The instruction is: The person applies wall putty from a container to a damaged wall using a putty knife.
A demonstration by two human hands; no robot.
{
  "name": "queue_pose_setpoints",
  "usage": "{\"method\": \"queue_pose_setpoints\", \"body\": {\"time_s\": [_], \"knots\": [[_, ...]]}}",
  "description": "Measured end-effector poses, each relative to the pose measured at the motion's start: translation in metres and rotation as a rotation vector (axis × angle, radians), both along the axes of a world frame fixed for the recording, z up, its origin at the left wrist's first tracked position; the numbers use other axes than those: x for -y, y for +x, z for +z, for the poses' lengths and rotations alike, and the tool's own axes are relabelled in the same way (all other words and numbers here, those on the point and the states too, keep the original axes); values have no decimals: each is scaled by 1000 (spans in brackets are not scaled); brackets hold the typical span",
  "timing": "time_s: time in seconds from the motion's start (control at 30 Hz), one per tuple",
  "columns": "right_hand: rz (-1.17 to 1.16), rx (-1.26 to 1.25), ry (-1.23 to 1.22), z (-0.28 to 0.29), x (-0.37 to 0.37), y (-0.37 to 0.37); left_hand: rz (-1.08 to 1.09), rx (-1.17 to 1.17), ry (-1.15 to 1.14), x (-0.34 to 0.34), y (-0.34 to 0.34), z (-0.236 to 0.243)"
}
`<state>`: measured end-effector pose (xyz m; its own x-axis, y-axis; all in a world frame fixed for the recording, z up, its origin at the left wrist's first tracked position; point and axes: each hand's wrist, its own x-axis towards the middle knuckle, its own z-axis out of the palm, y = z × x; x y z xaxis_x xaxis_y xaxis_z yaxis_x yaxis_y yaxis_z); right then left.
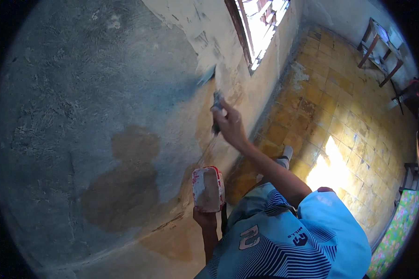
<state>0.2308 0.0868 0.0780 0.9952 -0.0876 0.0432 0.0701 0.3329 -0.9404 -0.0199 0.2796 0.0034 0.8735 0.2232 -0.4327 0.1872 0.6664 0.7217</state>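
Observation:
My right hand (229, 122) is closed round the dark handle of a putty knife (217, 98), with its blade up at the wall (102, 88). Pale, smeared filler (205, 35) covers the wall above the blade, while grey, rough plaster spreads to the left. Lower down, my left hand (205, 217) grips a white rectangular tub (208, 189) with a red rim from beneath. Greyish-beige paste shows inside the tub, which is tilted so its mouth faces up at me. The tub is close to the wall; whether it touches cannot be told.
A barred window (265, 23) lets in bright light at the top. Yellow floor tiles (307, 111) run along the wall to the right, with a sunlit patch on them. A small wooden table (381, 46) stands at the far right, and flowered green cloth (398, 232) hangs nearer.

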Motion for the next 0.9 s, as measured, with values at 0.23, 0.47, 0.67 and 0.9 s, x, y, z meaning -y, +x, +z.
{"method": "queue_pose_setpoints", "body": {"time_s": [0.23, 0.47, 0.67, 0.9], "knots": [[-17, 132, -125, 9, -73, -109, 138, -89, 34, -3, 1, -5], [0, -98, -18, 39, -12, -35, 112, -76, 0, -7, -8, -7], [-135, 52, 83, 30, -27, -3, 140, -84, -9, 6, -9, 10], [-75, 263, -171, 35, -114, -111, 164, -47, 36, -10, -12, -20]]}}
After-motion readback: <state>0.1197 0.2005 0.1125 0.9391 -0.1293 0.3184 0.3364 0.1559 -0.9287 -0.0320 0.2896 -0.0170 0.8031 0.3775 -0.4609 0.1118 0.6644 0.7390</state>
